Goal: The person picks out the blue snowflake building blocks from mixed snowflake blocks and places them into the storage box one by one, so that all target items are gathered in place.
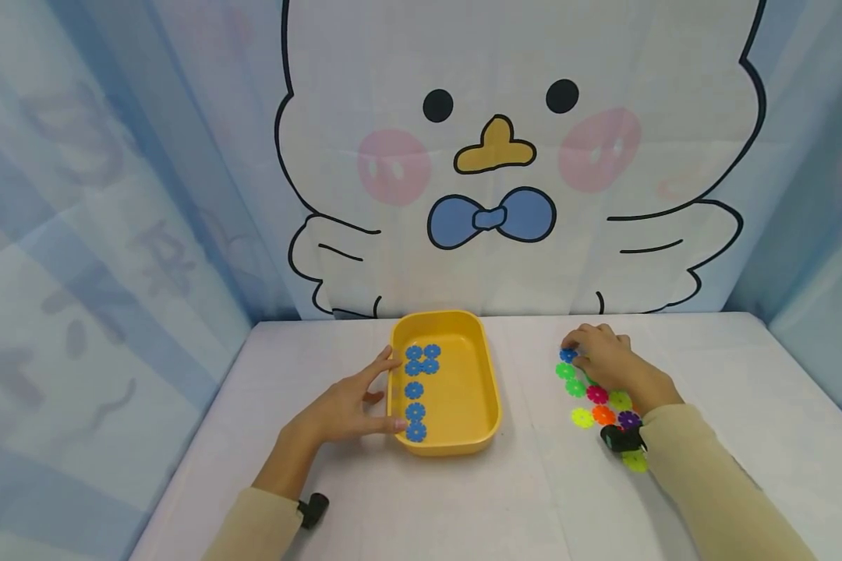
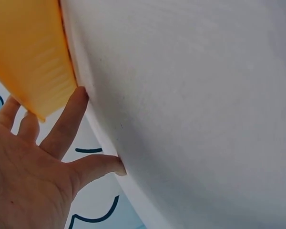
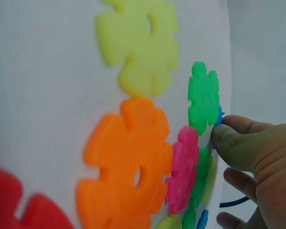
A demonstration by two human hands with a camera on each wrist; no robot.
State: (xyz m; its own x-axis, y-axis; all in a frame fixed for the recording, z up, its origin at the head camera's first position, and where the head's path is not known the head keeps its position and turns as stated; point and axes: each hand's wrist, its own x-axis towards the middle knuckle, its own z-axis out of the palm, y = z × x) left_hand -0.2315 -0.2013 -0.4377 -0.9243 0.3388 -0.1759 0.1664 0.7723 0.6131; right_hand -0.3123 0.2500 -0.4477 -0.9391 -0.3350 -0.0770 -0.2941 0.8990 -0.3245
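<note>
My left hand (image 1: 347, 407) rests with spread fingers along the left rim of a yellow tray (image 1: 494, 389). Its fingers (image 2: 66, 124) lie against the tray's side in the left wrist view. Inside that tray, several blue snowflake discs (image 1: 414, 389) are laid along the left side. Over to the right, my right hand (image 1: 603, 358) pinches another blue snowflake disc (image 1: 568, 355) between thumb and fingertips at the far end of a colourful group. The right wrist view shows only a sliver of this blue disc (image 3: 219, 115), mostly hidden by the thumb.
Around my right hand lie green (image 1: 574, 387), pink (image 1: 597, 395), orange (image 1: 603, 414), yellow (image 1: 582, 418) and purple (image 1: 629, 420) snowflake discs, some beneath the forearm. A white cloth covers the table (image 1: 519, 499). Behind it hangs a printed curtain (image 1: 491, 273).
</note>
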